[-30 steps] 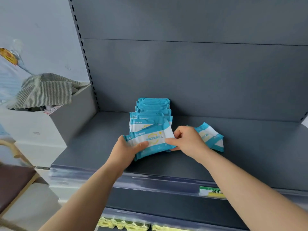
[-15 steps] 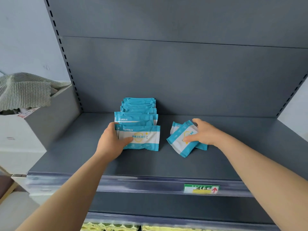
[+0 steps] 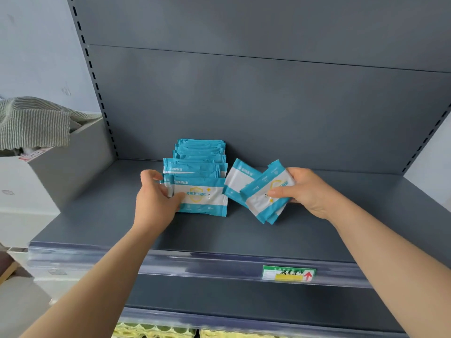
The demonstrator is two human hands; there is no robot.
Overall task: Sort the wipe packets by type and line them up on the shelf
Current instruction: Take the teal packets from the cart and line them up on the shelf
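Left hand [image 3: 156, 201] gripping front wipe packet [image 3: 205, 196] at left edge, thumb lying across face, fingers curling behind. Likely bracing upright row [image 3: 200, 154] against toppling; row running back toward shelf [image 3: 97, 215] rear wall. Right hand [image 3: 305, 191] pinching tilted loose packets [image 3: 266, 191], thumb on top, fingers underneath, readying them for joining row. Probably two; overlap hiding count. Third packet [image 3: 240, 179] lying just beside row.

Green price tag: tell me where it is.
Head view, lower right: the green price tag sits on the shelf's front rail, below the right hand.
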